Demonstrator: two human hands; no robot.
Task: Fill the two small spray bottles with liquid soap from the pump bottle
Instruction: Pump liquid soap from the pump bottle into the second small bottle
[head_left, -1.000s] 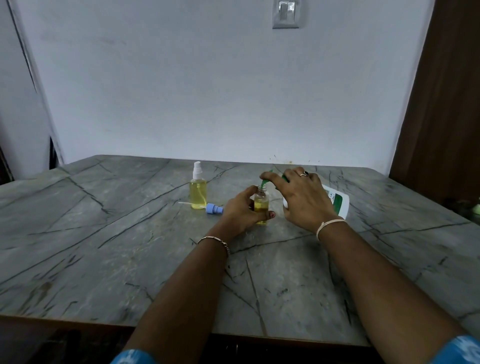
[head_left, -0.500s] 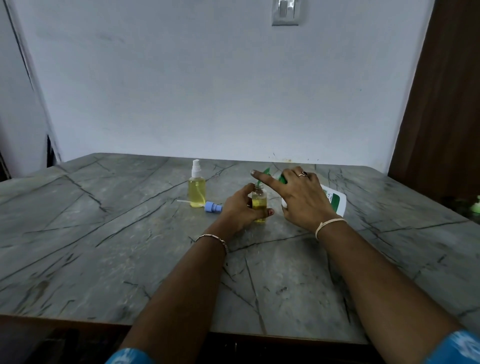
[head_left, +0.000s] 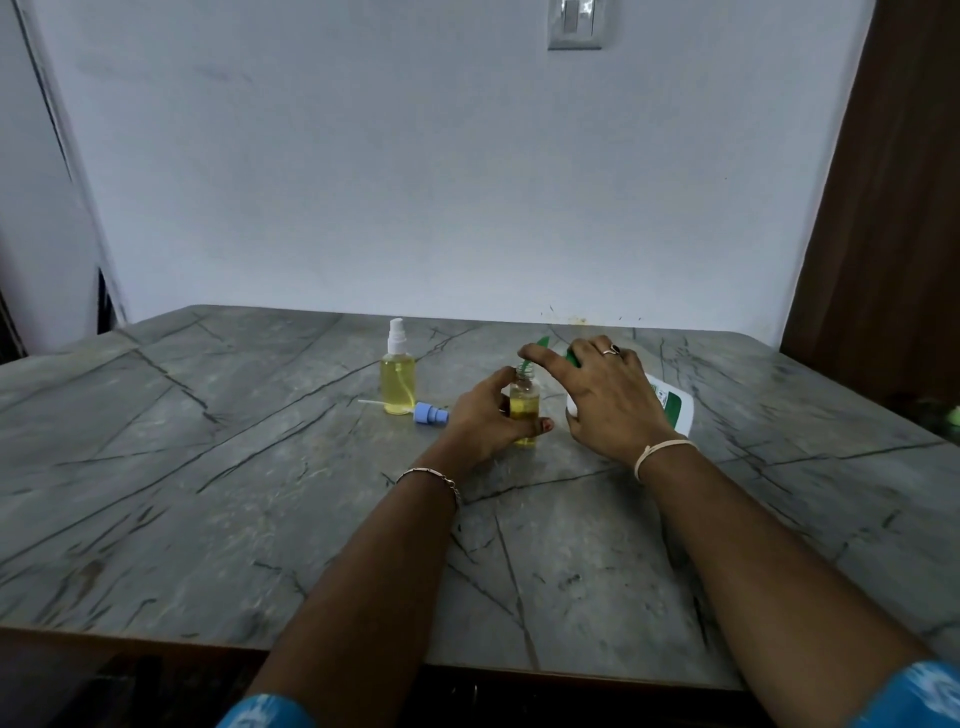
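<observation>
Yellow soap part-fills the open spray bottle, upright on the surface and gripped by the left hand. The right hand holds the tilted pump bottle. Its forefinger, bent onto the green nozzle a second ago, now stretches straight over the neck. The capped spray bottle is unmoved.

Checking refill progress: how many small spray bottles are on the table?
2. The capped bottle stands by the blue sprayer head; the open bottle is held by the left hand, beside the pump bottle. None looks hidden.
</observation>
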